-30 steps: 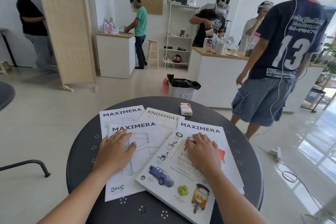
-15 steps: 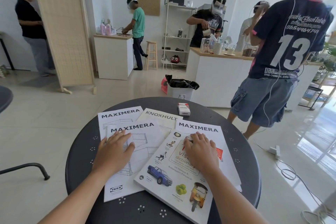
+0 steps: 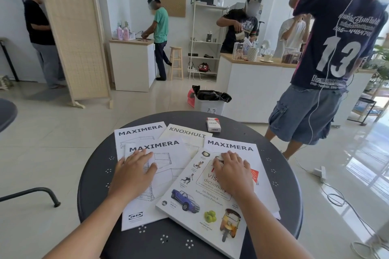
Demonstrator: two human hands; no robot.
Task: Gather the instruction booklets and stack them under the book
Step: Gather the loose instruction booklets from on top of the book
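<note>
Several white instruction booklets lie fanned on the round dark table (image 3: 280,176): a far-left MAXIMERA booklet (image 3: 136,132), a KNOXHULT booklet (image 3: 187,133), a front MAXIMERA booklet (image 3: 168,166) and a right MAXIMERA booklet (image 3: 233,146). A picture-dictionary book (image 3: 202,202) lies tilted on top of the right and front booklets. My left hand (image 3: 133,171) rests flat on the front MAXIMERA booklet. My right hand (image 3: 232,171) presses on the book with fingers slightly bent.
A small red-and-white box (image 3: 213,125) lies at the table's far edge. A person in a number 13 shirt (image 3: 336,52) stands close at the right. A lined bin (image 3: 210,101) stands beyond the table. A cable and plug (image 3: 320,172) trail on the floor at right.
Neither hand has moved on the papers. The person at the right has raised an arm to the head.
</note>
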